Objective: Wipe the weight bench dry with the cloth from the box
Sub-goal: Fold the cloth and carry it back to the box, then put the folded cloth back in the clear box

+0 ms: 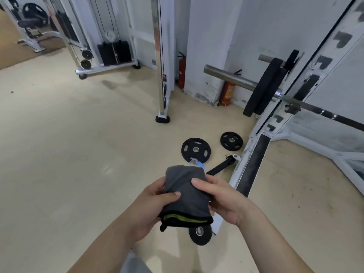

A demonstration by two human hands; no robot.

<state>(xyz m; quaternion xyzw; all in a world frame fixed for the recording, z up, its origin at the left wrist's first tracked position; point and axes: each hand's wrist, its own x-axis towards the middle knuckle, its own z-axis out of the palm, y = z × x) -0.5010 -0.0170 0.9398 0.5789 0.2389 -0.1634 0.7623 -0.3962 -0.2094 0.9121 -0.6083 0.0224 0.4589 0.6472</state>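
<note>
A folded dark grey cloth (185, 196) with a yellow-green layer showing at its lower edge is held in front of me, above the floor. My left hand (151, 205) grips its left side, thumb on top. My right hand (222, 200) grips its right side, thumb pressed on the upper face. The white frame of the bench rack (254, 154) runs diagonally to the right, with a loaded barbell (262, 87) resting on it. The bench pad and the box are out of view.
Black weight plates (196, 149) (231, 140) (200, 234) lie on the beige floor near the rack's foot, with a black handle (220, 166) beside them. Two red fire extinguishers (227, 93) stand by the wall. A cable machine (110, 50) is far left.
</note>
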